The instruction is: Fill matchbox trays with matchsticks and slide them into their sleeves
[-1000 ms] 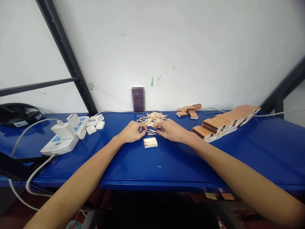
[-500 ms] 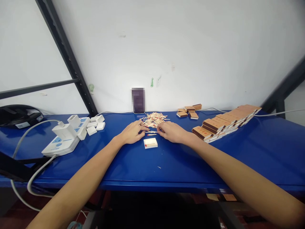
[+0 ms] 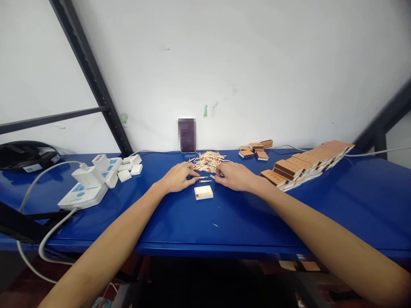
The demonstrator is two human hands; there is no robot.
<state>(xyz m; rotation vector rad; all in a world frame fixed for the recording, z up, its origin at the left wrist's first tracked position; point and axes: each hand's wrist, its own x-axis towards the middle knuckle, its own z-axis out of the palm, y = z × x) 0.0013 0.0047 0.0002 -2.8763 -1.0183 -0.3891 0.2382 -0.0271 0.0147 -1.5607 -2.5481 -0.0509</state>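
My left hand (image 3: 180,177) rests on the blue table with thumb and fingers closed on the end of a matchstick (image 3: 203,177). Across from it, my right hand (image 3: 233,176) has its fingers bent and pinched, with short ends of matchsticks (image 3: 212,176) poking out of the grip; how many is hidden. Behind both hands spreads a loose heap of matchsticks (image 3: 208,161). One red-headed matchstick (image 3: 205,181) lies by itself between the hands. Nearer to me is a white matchbox tray (image 3: 204,196), with at least one red-headed match inside.
Stacked brown matchboxes (image 3: 300,164) stand at the right, with several more matchboxes (image 3: 256,149) by the wall. At the left are white open trays (image 3: 130,166) and a power strip (image 3: 84,193) with chargers and cables. A phone-like dark panel (image 3: 188,134) leans on the wall.
My right hand has drawn slightly right, taking matchstick ends away from those by my left hand, so a gap shows between them. My left hand has barely moved.
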